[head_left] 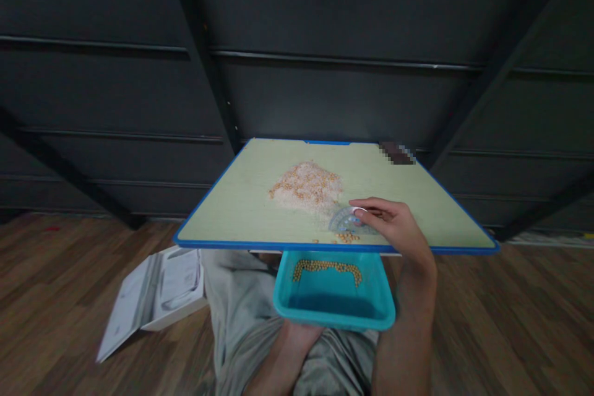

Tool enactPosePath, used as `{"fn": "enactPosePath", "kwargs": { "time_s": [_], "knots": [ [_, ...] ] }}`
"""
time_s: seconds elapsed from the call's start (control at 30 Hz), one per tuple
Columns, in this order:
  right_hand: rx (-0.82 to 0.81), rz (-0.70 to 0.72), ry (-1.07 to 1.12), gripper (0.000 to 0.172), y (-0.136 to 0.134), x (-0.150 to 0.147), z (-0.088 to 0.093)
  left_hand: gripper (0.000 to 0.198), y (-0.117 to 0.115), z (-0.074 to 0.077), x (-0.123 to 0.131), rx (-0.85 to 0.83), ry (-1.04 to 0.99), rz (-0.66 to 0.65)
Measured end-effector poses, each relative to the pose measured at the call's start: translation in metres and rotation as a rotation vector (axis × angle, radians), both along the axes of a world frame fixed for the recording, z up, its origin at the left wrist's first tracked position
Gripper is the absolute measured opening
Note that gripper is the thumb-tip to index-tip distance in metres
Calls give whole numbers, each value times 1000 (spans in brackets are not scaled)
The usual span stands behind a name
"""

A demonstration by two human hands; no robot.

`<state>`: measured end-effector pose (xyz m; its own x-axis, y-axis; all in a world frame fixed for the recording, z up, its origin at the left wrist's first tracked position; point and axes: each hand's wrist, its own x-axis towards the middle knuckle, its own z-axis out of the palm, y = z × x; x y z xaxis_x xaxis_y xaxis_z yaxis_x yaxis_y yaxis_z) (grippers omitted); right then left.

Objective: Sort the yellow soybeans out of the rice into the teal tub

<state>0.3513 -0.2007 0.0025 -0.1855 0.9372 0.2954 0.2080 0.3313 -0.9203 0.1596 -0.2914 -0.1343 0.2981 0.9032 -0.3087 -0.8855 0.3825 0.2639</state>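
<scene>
My right hand (390,223) is closed on a clear protractor (341,220), its curved edge resting on the table near the front. Just below the protractor lie several loose soybeans (347,237) by the table's edge. A heap of rice mixed with soybeans (307,185) is spread on the table (241,198), behind and left of the protractor. Under the front edge sits a turquoise tray (334,320) with a row of soybeans along its far side. My left hand (301,331) is under this tray, its fingers hidden by it.
A dark, blurred-out object (398,153) lies at the table's back right corner. To the left on the wooden floor (55,309) is an opened white box (176,284). A dark panelled wall (325,99) stands behind the table.
</scene>
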Motion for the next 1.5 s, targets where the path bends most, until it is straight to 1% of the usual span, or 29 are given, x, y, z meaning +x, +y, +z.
{"fn": "enactPosePath", "kwargs": {
  "time_s": [0.13,0.27,0.47,0.7,0.9,1.0,1.13,1.3,1.4,1.5],
  "knots": [
    [-15,-4,-12,23,0,0,1,47,0,3,-1,-55,-26,3],
    [-17,6,-49,23,1,-1,1,52,0,1,-2,-86,-9,-17],
    [-26,37,-34,23,0,-1,0,47,-2,-6,0,-102,14,38],
    [-23,52,-53,24,-2,-1,1,44,-1,-8,-1,-103,7,32],
    [-22,59,-51,21,-4,-2,5,40,-1,-19,-1,-93,32,56],
    [-13,62,-58,22,-4,-1,5,42,-1,-22,-1,-92,39,50],
    [-8,64,-71,22,-3,-1,5,48,-1,-16,-1,-109,40,34],
    [-15,78,-59,22,-3,-1,4,44,-1,-3,0,-108,47,38],
    [-21,77,-60,22,-3,-1,3,46,-1,-2,0,-92,51,25],
    [-28,78,-63,22,-4,-1,4,48,-1,-6,-1,-91,51,9]
  ]
}}
